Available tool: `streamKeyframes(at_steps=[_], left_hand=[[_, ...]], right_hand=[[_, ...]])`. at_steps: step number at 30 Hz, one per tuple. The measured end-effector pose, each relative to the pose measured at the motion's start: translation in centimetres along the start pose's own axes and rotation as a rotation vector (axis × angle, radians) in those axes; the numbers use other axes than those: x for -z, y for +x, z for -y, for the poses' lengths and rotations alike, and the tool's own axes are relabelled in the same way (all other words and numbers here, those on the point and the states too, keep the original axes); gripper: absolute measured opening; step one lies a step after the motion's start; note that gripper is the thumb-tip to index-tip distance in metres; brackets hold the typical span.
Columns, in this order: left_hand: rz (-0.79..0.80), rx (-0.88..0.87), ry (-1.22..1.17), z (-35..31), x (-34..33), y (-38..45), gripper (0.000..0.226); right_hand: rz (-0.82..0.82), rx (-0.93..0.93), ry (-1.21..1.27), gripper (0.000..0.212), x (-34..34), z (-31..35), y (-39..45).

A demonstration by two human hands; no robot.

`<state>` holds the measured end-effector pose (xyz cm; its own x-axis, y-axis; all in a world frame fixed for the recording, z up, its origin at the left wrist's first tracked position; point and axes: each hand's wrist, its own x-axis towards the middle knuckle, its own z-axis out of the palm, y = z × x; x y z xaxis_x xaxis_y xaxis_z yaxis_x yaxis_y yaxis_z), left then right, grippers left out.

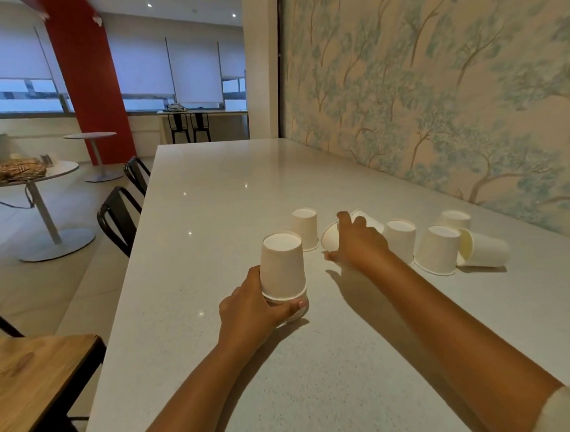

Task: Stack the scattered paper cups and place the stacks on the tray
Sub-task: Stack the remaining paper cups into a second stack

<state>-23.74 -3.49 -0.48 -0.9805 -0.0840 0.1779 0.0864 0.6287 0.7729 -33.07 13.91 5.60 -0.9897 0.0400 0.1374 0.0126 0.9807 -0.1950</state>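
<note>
Her left hand grips the base of a short stack of upturned cups standing on the white worktop. Her right hand reaches over a tipped cup, fingers spread and loose, holding nothing. More loose cups sit just beyond, near the wall.

White inverted cup stack, four upturned cups, two toppled

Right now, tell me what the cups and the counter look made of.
Cups: paper by the look, matte off-white, with thin rolled rims; the tipped cup shows a pale yellowish inside. Counter: probably polished stone or quartz composite, white with fine specks, glossy enough to mirror ceiling lights.
</note>
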Motion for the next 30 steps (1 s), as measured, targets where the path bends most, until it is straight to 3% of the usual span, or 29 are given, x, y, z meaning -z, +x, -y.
streamKeyframes(at_steps=[5, 9, 13, 17, 24, 30], left_hand=[[0.006, 0.011, 0.017, -0.1, 0.1, 0.0, 0.094], [0.001, 0.015, 0.013, -0.1, 0.1, 0.0, 0.094], [0.008, 0.019, 0.015, 0.0, 0.1, 0.0, 0.094], [-0.009, 0.026, 0.021, -0.1, 0.1, -0.1, 0.088], [-0.031, 0.022, 0.041, -0.1, 0.1, -0.1, 0.081], [-0.06, 0.024, 0.045, -0.2, -0.2, 0.0, 0.09]], right_hand=[[0.003, -0.012, -0.004, 0.083, -1.7, 0.1, 0.3], [-0.047, -0.031, 0.161, 0.076, 0.9, 0.4, 0.3], [-0.167, 0.093, 0.306, 0.057, 5.6, 0.7, -1.0], [-0.201, 0.246, 0.445, 0.051, 9.0, 1.3, -3.5], [-0.153, 0.444, 0.474, 0.051, 9.6, 3.3, -6.8], [0.005, 0.511, 0.288, 0.037, 7.1, 4.7, -6.4]])
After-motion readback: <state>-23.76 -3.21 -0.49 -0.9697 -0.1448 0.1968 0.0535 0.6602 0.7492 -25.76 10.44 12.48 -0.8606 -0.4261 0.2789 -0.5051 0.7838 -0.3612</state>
